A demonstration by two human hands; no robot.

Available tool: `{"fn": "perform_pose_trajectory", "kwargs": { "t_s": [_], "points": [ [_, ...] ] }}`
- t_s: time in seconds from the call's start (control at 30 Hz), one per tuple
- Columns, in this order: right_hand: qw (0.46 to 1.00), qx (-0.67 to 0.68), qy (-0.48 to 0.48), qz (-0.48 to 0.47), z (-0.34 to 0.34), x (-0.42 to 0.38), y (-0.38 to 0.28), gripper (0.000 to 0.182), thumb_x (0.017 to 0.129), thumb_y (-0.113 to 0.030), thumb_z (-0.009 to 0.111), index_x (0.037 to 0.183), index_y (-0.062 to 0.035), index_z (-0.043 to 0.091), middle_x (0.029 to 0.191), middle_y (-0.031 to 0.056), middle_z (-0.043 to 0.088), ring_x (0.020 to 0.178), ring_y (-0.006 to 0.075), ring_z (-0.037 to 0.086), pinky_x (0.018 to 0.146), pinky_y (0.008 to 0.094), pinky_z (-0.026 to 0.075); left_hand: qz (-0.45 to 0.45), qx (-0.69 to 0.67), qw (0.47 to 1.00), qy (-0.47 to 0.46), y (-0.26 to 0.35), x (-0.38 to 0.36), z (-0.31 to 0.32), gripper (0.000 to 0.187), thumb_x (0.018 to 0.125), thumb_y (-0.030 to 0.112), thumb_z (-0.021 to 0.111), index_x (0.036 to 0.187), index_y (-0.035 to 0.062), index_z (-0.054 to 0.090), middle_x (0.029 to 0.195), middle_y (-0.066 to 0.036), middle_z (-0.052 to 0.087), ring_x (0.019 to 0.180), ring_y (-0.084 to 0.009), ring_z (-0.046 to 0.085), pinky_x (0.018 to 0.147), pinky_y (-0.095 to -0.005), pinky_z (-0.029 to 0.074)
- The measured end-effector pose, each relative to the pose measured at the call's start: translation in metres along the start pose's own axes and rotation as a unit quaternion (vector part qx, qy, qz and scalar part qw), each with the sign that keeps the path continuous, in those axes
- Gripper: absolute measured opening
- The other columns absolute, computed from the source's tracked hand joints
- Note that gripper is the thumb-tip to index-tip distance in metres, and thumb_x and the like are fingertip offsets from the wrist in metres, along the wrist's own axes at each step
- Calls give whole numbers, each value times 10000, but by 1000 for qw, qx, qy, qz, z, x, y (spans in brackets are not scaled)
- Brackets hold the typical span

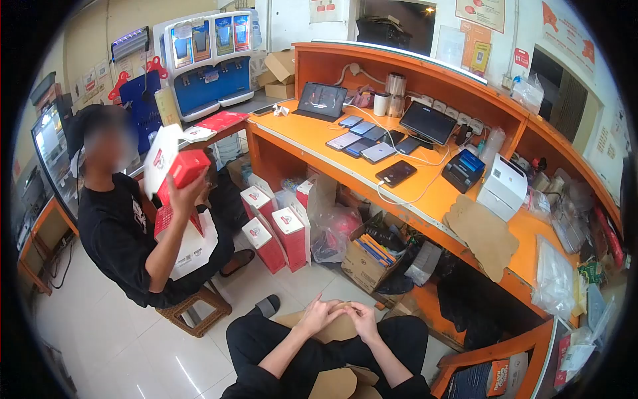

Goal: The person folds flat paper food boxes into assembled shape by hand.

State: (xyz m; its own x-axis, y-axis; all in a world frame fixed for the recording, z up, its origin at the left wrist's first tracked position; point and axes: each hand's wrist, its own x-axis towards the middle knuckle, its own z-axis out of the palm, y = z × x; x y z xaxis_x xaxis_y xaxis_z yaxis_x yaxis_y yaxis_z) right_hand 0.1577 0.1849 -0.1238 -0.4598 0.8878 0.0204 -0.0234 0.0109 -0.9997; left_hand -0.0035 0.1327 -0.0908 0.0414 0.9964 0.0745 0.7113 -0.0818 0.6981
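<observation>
My left hand (320, 315) and my right hand (362, 320) come together over my lap, fingers bent at the edge of a brown cardboard sheet (340, 330). The index finger of the left hand points up and away. Fingers and thumbs partly cover the edge they grip, so its folds cannot be made out. Closer to my body, a brown cardboard box (334, 384) with raised flaps lies in my lap.
At left, a person (123, 219) on a woven stool (199, 311) handles a red and white box (179, 169). Several similar boxes (288, 223) stand on the floor. An orange counter (312, 130) holds phones, a tablet (321, 99) and a white printer (502, 187).
</observation>
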Motion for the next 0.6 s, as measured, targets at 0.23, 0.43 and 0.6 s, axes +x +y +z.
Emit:
{"fn": "perform_pose_trajectory", "kwargs": {
  "t_s": [0.23,0.43,0.6],
  "points": [
    [999,-25,25,-34,-3,5,-1,90,866,-68,594,882,20,606,776,27,618,702,74,569,628,226,459,37,-105,992,54,-7,2,4,295,863,331,580,1035,102,653,740,-154,649,702,-323,622,1042,-479,313],
    [990,4,112,-83,13,0,-6,111,815,-52,659,891,17,614,791,57,592,695,125,584,629,249,475,14,-60,995,75,-6,0,3,229,847,310,608,923,118,706,687,-162,640,664,-334,619,1037,-459,335],
    [974,-140,92,-154,12,-5,-28,100,774,-45,683,859,-13,640,857,80,529,765,181,575,664,268,470,31,-43,996,75,0,-4,-1,192,829,284,631,907,130,716,732,-151,655,705,-317,634,1046,-449,328]
  ]
}}
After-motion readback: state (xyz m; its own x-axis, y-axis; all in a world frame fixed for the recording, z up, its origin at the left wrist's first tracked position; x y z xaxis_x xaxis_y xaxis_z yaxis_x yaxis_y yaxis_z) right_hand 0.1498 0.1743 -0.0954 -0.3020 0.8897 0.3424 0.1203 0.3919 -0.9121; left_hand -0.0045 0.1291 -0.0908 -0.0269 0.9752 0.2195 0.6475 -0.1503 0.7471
